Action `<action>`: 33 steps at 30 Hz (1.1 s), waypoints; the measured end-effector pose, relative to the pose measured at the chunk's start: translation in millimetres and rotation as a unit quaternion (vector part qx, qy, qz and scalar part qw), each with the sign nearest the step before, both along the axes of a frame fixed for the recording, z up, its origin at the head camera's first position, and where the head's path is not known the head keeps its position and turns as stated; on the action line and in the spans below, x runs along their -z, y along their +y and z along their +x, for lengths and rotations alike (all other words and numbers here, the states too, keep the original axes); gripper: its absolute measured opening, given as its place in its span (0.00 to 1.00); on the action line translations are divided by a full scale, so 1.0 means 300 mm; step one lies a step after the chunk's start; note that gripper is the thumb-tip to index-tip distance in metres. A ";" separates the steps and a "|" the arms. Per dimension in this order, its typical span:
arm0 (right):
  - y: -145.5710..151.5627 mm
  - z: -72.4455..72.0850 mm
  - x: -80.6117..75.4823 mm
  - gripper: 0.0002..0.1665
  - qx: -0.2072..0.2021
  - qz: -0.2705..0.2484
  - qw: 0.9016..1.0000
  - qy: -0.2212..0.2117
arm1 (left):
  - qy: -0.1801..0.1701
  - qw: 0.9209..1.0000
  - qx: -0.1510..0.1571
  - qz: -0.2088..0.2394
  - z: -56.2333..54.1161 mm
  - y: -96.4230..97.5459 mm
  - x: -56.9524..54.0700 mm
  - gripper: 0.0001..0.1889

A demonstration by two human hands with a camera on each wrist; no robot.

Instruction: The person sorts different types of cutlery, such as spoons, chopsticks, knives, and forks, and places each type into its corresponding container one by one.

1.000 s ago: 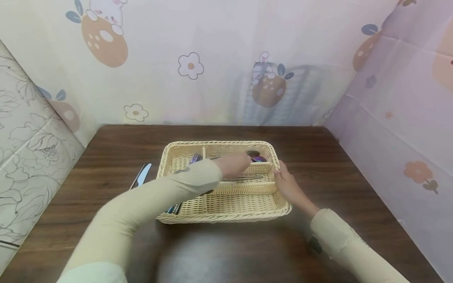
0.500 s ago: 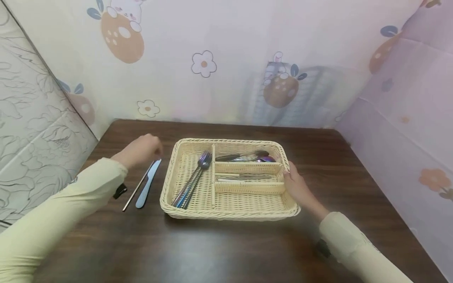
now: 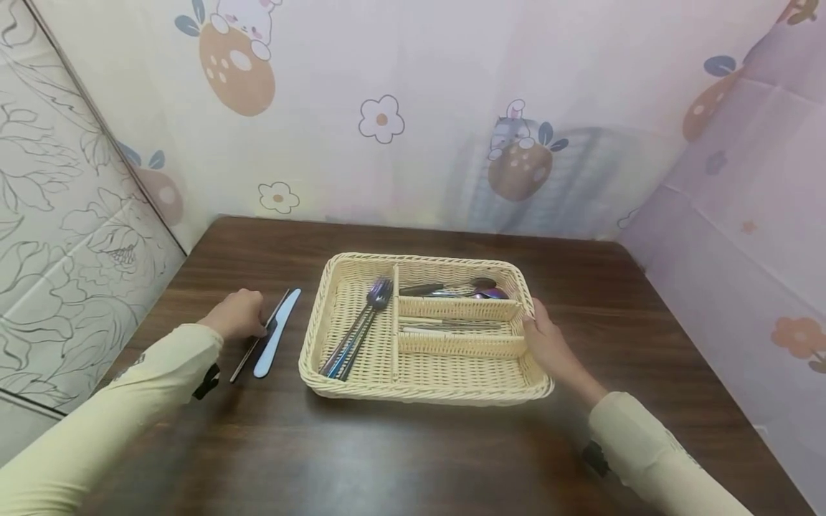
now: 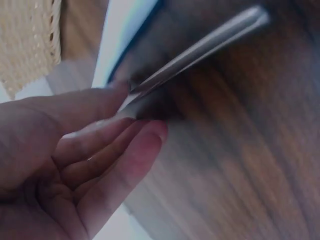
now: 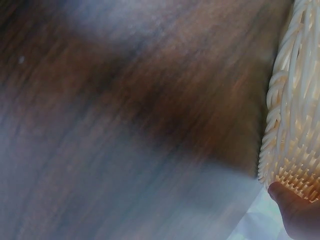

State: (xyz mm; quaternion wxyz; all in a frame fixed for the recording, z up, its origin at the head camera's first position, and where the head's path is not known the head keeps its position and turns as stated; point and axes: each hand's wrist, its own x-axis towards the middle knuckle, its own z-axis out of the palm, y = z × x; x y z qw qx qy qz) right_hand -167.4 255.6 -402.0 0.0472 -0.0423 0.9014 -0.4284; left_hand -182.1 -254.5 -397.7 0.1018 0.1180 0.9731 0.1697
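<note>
In the head view my left hand (image 3: 239,314) is over a slim metal chopstick (image 3: 242,362) at the table's left. The left wrist view shows the thumb and fingers on either side of the chopstick (image 4: 200,49), with a gap between the thumb and index fingertip. Just right of it lies a table knife (image 3: 279,331), its pale blade nearest the thumb. My right hand (image 3: 548,340) grips the right rim of a cream woven basket (image 3: 429,394); the thumb (image 5: 282,195) shows at the rim in the right wrist view.
In the basket's left compartment lie several forks (image 3: 361,326). Spoons (image 3: 487,290) fill the back right section, thin sticks (image 3: 452,326) the middle one. The brown wooden table (image 3: 361,459) meets a patterned cloth wall (image 3: 419,179) behind.
My left hand has left the inside of the basket, swung left and come down at the chopstick. My right hand stays on the basket rim. The head view has shifted slightly.
</note>
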 end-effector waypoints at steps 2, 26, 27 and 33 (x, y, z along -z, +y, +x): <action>0.001 0.000 0.002 0.32 0.001 -0.002 1.000 -0.003 | -0.001 1.000 -0.006 -0.002 0.002 0.005 0.004 0.22; -0.002 0.003 -0.001 0.32 -0.007 -0.028 1.000 -0.007 | 0.108 0.992 0.048 -0.045 -0.073 0.236 -0.242 0.13; -0.003 0.002 -0.002 0.32 -0.007 -0.030 0.999 -0.009 | 0.119 0.989 0.071 -0.046 -0.078 0.271 -0.259 0.13; 0.001 0.001 0.002 0.32 -0.007 -0.026 1.000 -0.009 | 0.158 0.963 0.212 -0.046 -0.114 0.490 -0.318 0.14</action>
